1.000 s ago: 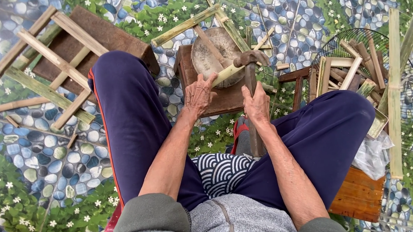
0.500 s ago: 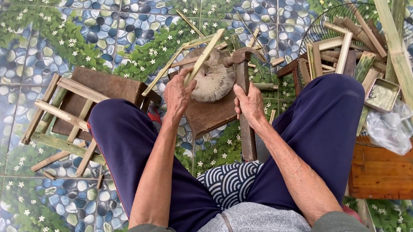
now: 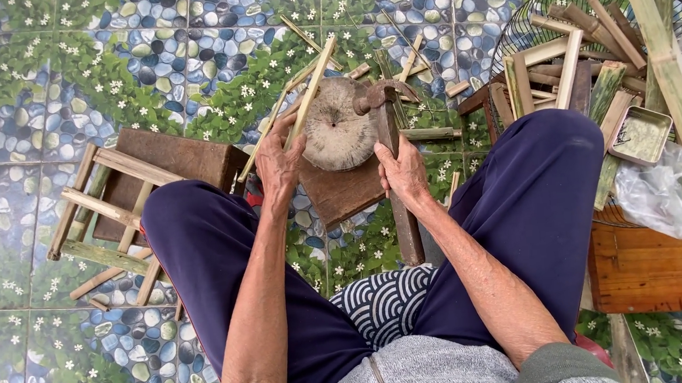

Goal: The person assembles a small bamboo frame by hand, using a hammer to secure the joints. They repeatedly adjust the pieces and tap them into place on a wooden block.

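The person sat with dark blue trousers [image 3: 224, 257] on spread knees. The right hand [image 3: 403, 172] was closed around the long wooden handle [image 3: 399, 187] of a rusty iron chopping tool. The left hand [image 3: 279, 162] pinched a thin pale bamboo strip [image 3: 311, 95]. At twelve o'clock from both hands sat the round grey wood chopping block [image 3: 340, 127], with the strip lying across its edge. At two o'clock lay a pile of cut bamboo sticks [image 3: 566, 68].

A tiled floor [image 3: 41, 85] printed with blue-grey pebbles, green leaves and small white flowers fills the view in even daylight. At nine o'clock lies a small wooden-slat stool frame [image 3: 108, 226]; at two o'clock a round black wire grille [image 3: 538, 14]; at four o'clock an orange-brown wooden board [image 3: 655, 272]
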